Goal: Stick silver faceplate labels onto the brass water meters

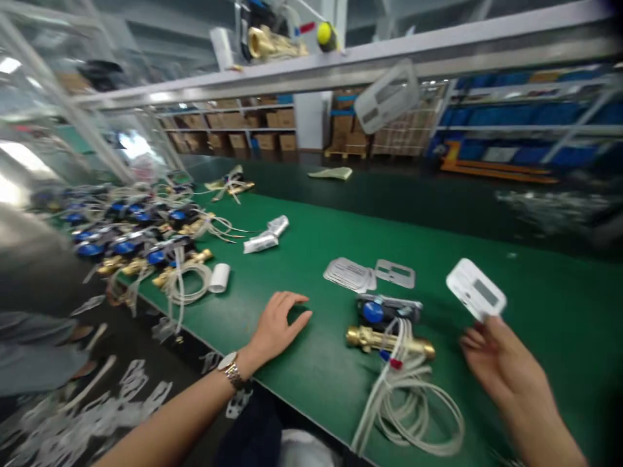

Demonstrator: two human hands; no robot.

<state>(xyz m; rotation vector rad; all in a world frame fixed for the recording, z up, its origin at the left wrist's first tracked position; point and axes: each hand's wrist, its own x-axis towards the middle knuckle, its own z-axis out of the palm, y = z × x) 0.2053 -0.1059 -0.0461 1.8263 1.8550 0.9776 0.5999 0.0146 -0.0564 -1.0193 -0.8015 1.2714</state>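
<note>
A thin white panel (476,287) is held up above the green worktop (311,370), its lower edge pinched between the thumb and fingers of the right hand (511,366). The panel is flat and roughly rectangular, with rounded corners, and is tilted so that its face is shown. A grey rectangular area is set into that face, and a small dark mark is seen near one edge; finer print is lost to blur.

By the left hand (278,327), nothing is gripped: its fingers are loosely curved, with a gap left before the thumb. Whether the worktop is touched by it cannot be told.

Between the hands, a brass fitting (382,340) is laid beside a black unit (395,311) marked by a round blue disc (373,312). Pale cables (396,384) are looped in front, with a red tag (396,364) on them. Beyond the unit, a stack of pale plates (349,275) is placed beside a separate windowed plate (392,275).
</note>
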